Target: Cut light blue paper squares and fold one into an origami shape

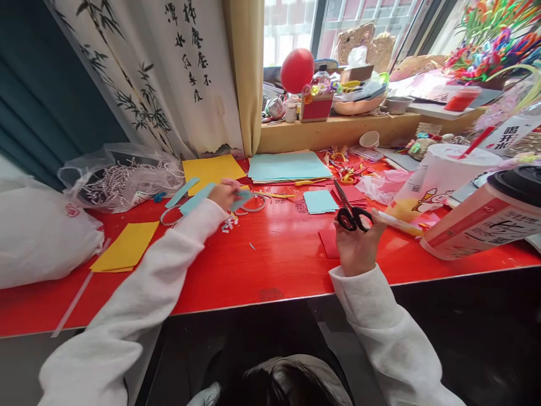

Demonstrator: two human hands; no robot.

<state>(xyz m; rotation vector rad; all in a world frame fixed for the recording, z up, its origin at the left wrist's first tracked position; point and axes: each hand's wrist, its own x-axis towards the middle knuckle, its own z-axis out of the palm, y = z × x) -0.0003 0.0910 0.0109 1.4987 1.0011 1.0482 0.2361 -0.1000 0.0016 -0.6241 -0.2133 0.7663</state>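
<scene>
Scissors (346, 210), one pair, black-handled: right of centre, blades pointing up the frame, held by the handles in the curled fingers of the right hand (358, 249). Left hand (223, 196): left of centre, fingers bent inward, slightly blurred; a light-blue paper piece (242, 201) at the fingertips, whether gripped cannot be told. White paper scraps (229, 225): just below that hand. Light-blue sheets (289, 167), stacked: upper centre. Small light-blue cards (320, 202): just left of the scissors. Yellow paper (127, 248): lower left. Red tabletop (262, 270): beneath all.
</scene>
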